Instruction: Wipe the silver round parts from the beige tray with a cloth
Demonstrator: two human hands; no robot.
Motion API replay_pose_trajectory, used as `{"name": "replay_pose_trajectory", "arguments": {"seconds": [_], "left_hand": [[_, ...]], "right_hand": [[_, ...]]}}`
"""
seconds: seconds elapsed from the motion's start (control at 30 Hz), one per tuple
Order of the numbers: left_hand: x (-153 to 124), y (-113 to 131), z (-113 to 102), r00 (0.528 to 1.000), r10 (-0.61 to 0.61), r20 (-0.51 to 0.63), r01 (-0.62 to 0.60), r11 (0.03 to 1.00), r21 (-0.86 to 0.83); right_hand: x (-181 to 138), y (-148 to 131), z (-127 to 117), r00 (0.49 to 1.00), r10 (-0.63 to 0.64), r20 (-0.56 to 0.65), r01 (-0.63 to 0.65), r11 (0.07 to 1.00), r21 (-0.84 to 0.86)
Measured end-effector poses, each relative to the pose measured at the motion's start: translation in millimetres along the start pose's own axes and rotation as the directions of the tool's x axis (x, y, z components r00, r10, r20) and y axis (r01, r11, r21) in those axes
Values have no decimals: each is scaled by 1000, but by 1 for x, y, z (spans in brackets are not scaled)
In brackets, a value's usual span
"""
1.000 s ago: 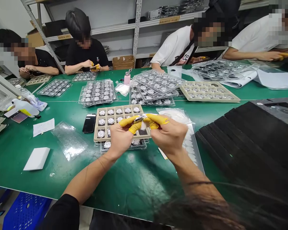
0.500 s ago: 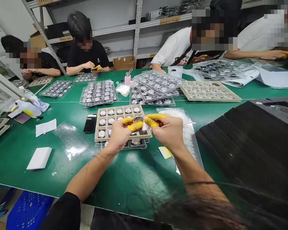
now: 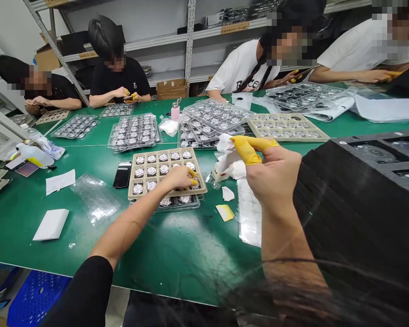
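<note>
My left hand (image 3: 180, 177), with yellow finger cots, rests over the right end of a beige compartment tray (image 3: 135, 194) and pinches a small round silver part (image 3: 195, 183) in one of its cells. Several like parts fill the other cells. My right hand (image 3: 271, 175) is raised to the right of the tray, its yellow-capped thumb and forefinger pinching a crumpled white cloth (image 3: 226, 156). A clear blister tray (image 3: 177, 202) of parts lies under the beige tray.
A black phone (image 3: 122, 174) lies left of the tray. Stacks of clear trays (image 3: 133, 131) stand behind. Black foam sheets (image 3: 354, 204) fill the right. A white sticker sheet (image 3: 249, 218), paper scraps (image 3: 225, 212) and a white pad (image 3: 51, 225) lie nearby. Several people work across the table.
My hands have parted. The left one went down to the beige tray with the silver part; the right one lifted up and rightward with the white cloth.
</note>
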State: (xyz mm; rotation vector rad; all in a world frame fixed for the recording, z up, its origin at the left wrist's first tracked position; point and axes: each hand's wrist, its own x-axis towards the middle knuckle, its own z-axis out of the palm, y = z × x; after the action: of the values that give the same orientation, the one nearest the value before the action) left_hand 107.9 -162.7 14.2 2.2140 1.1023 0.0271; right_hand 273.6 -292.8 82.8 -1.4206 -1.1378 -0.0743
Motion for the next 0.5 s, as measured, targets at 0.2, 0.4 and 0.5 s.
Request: {"name": "replay_pose_trajectory", "arguments": {"seconds": [0.2,0.4,0.5], "left_hand": [[-30,10,-8,954,14,-301,126,889,440],[-40,-9,-22,998,-43,-52,65,828,557],[-37,-9,-18,999,-25,-20,32,847,530]], "right_hand": [[4,-1,-5,1000,-7,12,5,984,179],[10,26,-14,999,17,40,-7,970,-243],[9,36,-13,987,65,148,-19,956,-293]]}}
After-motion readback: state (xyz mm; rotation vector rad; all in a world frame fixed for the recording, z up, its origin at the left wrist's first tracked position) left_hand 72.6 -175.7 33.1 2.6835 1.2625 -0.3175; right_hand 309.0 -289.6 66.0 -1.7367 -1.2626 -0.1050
